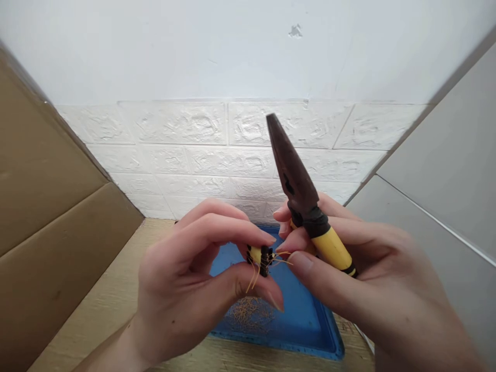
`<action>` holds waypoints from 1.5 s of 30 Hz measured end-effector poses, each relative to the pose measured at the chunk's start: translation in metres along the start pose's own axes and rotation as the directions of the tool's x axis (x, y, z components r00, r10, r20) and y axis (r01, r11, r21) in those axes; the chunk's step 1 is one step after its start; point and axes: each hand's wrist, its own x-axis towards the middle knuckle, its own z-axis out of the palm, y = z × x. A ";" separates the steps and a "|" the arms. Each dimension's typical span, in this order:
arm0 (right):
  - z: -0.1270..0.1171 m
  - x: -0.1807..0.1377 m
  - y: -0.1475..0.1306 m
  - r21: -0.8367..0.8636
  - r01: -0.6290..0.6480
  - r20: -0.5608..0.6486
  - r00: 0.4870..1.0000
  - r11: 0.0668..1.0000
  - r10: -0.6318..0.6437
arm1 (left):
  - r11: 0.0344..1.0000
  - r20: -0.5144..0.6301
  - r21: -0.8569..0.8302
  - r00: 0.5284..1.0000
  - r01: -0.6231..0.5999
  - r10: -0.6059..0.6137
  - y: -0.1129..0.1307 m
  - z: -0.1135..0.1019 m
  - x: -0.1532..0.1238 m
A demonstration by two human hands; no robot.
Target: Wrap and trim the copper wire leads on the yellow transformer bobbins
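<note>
Between the thumb and fingers of my left hand [201, 268] is a small transformer coil [256, 254] with a black body and yellow tape. Thin copper wires stick out of it, some hanging down and others reaching right. My right hand [360, 263] grips pliers [296, 175], their rusty jaws shut and pointing up and away, their handles yellow and black. The right thumb and fingertip are at the ends of the right-hand wires; whether they pinch them is hard to make out. Part of the pliers' handles is hidden in the palm.
Under both hands lies a blue tray [287, 336] on a wooden tabletop [186, 356]. A pile of short copper wire bits [250, 312] rests in it. A brown panel [46, 196] stands at left, a white brick-patterned wall [186, 160] behind, and a grey panel [437, 155] at right.
</note>
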 end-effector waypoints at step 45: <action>0.006 0.007 0.003 0.059 -0.062 0.095 0.994 0.996 0.057 | 0.997 0.001 -0.030 0.997 0.077 -0.077 0.008 0.009 -0.001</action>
